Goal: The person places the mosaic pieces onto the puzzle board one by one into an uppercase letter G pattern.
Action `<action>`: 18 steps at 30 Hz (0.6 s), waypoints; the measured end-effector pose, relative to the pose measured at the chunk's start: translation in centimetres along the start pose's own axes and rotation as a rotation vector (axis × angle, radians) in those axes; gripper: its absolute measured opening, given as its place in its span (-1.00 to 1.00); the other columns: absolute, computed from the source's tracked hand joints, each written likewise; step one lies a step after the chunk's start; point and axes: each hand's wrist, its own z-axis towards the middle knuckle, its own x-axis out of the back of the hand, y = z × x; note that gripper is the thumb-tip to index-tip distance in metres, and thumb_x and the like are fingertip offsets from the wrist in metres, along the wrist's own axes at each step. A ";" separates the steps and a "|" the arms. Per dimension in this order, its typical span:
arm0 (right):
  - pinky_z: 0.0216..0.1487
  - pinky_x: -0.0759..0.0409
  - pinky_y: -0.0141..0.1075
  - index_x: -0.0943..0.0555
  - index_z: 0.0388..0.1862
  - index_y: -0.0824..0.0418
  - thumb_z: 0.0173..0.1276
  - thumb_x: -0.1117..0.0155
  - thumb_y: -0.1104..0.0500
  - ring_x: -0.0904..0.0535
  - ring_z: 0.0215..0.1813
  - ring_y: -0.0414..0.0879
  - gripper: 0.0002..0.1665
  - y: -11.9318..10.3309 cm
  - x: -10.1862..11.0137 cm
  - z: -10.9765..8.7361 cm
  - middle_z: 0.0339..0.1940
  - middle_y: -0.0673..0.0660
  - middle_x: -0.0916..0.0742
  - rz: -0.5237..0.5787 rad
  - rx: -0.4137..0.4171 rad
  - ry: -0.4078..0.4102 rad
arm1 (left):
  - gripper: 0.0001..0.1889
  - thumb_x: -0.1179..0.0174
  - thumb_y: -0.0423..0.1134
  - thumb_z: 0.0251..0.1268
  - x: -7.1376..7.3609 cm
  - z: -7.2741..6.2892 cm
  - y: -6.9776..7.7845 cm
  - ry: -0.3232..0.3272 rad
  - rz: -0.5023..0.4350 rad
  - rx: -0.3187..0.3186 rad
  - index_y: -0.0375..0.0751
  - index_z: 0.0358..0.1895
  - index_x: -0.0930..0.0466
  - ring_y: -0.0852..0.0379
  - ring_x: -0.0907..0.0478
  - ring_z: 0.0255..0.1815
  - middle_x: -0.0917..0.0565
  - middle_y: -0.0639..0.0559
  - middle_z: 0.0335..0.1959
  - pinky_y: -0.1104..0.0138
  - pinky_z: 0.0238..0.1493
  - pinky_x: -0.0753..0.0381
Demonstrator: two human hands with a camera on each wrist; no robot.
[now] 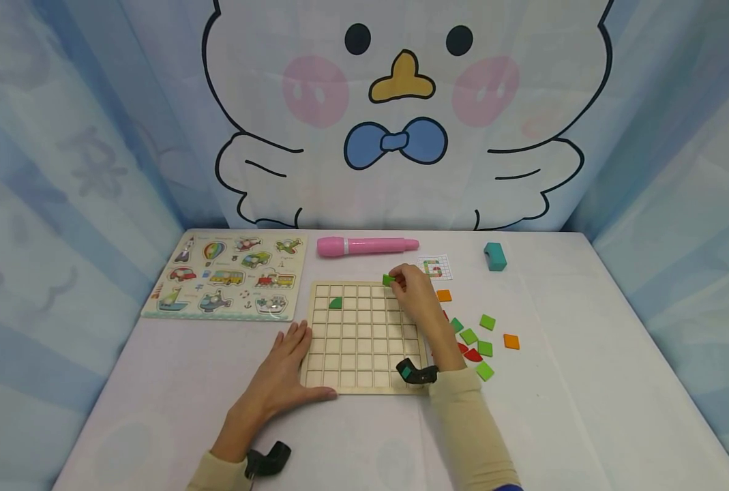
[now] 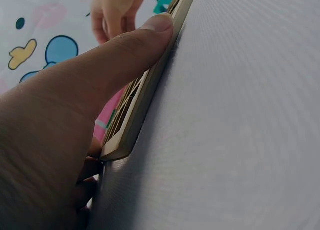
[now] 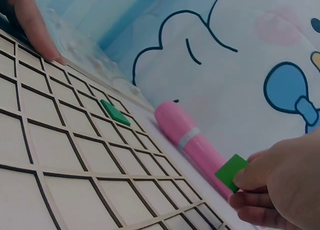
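Your right hand [image 1: 418, 294], grip narrow, pinches light-green square tile [image 1: 388, 280] by top edge of wooden grid board [image 1: 348, 346], centre of head frame. Your left hand [image 1: 281, 372], grip wide, touches board's left and lower edges. Dark-green quarter-circle tile [image 1: 336, 303] sits toward board's upper left.

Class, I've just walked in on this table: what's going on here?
A person's right hand pinches a green square tile near the far edge of a wooden grid board. The left hand is at the board's near left corner, its thumb along the near edge. One green rounded piece sits in the grid, while loose pieces in green, red and orange lie to the right.
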 end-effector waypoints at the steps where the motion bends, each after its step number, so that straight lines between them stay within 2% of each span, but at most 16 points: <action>1: -0.07 -0.67 -0.18 -0.61 0.04 0.32 0.48 -0.19 0.27 -0.59 -0.14 0.01 -0.78 -0.1 -0.2 0.0 -0.14 0.20 -0.68 -0.010 0.006 -0.006 | 0.33 -0.36 0.52 -0.16 0.0 0.0 0.0 -0.001 0.000 0.000 -0.35 0.56 -0.09 -0.13 0.06 0.68 -0.08 -0.19 0.63 -0.04 0.66 0.01; 8: -0.06 -0.67 -0.20 -0.62 0.01 0.30 0.47 -0.20 0.28 -0.59 -0.12 -0.01 -0.81 -1.2 -1.4 -0.2 -0.13 0.18 -0.68 -0.014 0.016 -0.040 | 0.33 -0.35 0.52 -0.16 0.1 0.0 0.1 -0.019 -0.005 0.012 -0.35 0.56 -0.08 -0.13 0.08 0.68 -0.06 -0.18 0.64 -0.04 0.66 0.02; 18: -0.09 -0.66 -0.24 -0.63 -0.02 0.28 0.47 -0.22 0.29 -0.58 -0.14 -0.05 -0.83 -2.4 -2.9 -0.5 -0.15 0.17 -0.69 -0.019 0.086 -0.072 | 0.33 -0.35 0.53 -0.16 0.1 0.0 0.0 -0.017 0.000 0.010 -0.35 0.56 -0.08 -0.13 0.07 0.68 -0.06 -0.19 0.64 -0.04 0.66 0.03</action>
